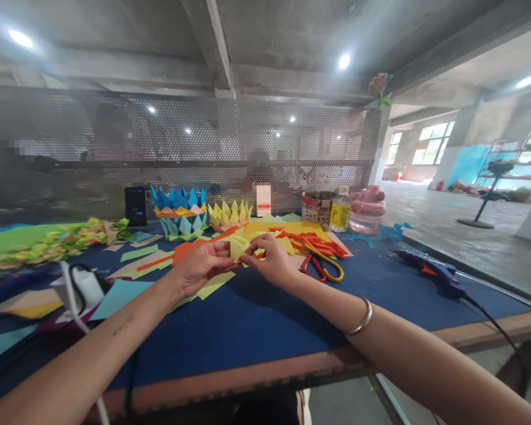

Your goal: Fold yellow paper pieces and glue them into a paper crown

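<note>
- Paper piece (238,245), pale yellow, at my twelve o'clock.
- My left hand (206,264) and right hand (272,255) both pinch it; its folds seem too small to tell.
- Scissors (331,258) lie on the worktop (256,330), one o'clock.

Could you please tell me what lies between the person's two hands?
Folded yellow paper, held by the left hand and right hand, lies there in the head view.

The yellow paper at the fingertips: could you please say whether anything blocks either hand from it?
Nothing visible does: the left hand and right hand both hold the yellow paper; the scissors lie to the right.
</note>
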`<state>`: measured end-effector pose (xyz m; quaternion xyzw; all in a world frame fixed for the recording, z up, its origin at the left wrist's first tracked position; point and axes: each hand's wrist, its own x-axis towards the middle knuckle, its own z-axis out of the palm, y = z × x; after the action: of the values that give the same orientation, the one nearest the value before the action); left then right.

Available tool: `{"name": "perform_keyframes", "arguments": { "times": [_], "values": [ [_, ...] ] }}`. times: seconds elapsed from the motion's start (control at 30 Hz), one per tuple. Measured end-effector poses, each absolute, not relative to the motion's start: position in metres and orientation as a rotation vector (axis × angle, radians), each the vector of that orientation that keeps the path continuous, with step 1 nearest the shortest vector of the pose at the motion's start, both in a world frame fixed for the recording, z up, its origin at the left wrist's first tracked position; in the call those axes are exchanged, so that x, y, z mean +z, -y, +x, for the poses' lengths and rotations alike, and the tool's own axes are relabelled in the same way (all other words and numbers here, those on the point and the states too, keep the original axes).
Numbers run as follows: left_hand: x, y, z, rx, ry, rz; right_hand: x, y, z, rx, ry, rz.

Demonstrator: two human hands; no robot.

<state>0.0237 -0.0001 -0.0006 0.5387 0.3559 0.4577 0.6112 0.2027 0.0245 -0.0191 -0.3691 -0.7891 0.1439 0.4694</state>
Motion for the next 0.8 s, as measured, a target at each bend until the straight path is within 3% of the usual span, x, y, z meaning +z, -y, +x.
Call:
{"name": "perform_keyframes", "arguments": {
  "times": [0.8],
  "values": [
    [-0.0036, 0.0016, 0.0277, 1.086, -0.899, 1.363, -0.0158, -0.0147, 0.2001, 0.327, 1.923, -0.977]
  ]
}}
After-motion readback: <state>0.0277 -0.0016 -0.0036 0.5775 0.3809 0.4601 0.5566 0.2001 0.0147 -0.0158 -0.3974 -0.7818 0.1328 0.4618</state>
